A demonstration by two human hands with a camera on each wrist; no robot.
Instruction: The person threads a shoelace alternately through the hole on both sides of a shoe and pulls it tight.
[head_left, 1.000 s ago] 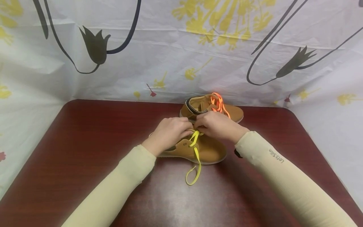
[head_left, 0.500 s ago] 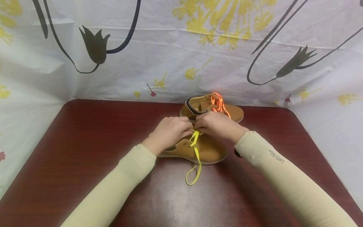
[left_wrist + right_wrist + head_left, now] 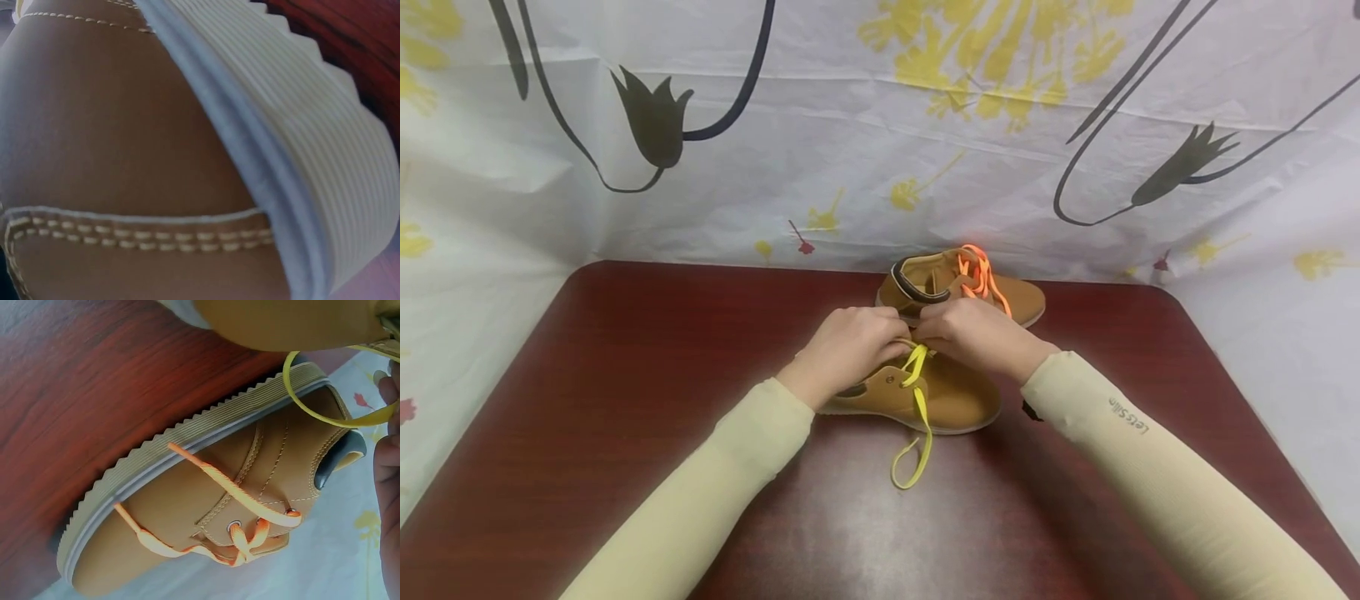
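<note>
A tan shoe (image 3: 958, 396) with a yellow shoelace (image 3: 922, 408) lies on the table, toe to the right. Over its lacing, my left hand (image 3: 853, 346) curls its fingers and pinches at the shoelace; its fingertips are partly hidden. From the other side my right hand (image 3: 973, 333) pinches the same lace, close to the left fingertips. In the right wrist view a loop of yellow lace (image 3: 290, 381) runs to fingers (image 3: 387, 481) at the right edge. The left wrist view is filled by the shoe's stitched tan side (image 3: 125, 125) and ribbed sole.
Right behind the hands stands a second tan shoe (image 3: 1018, 298) with orange laces (image 3: 979, 271), near the back edge. The dark red table (image 3: 647, 375) is enclosed by a white patterned sheet (image 3: 790, 150). One yellow lace end hangs onto the table in front.
Both hands stay in nearly the same place on the yellow-laced shoe, with only slight finger and wrist movement. The shoes have not moved.
</note>
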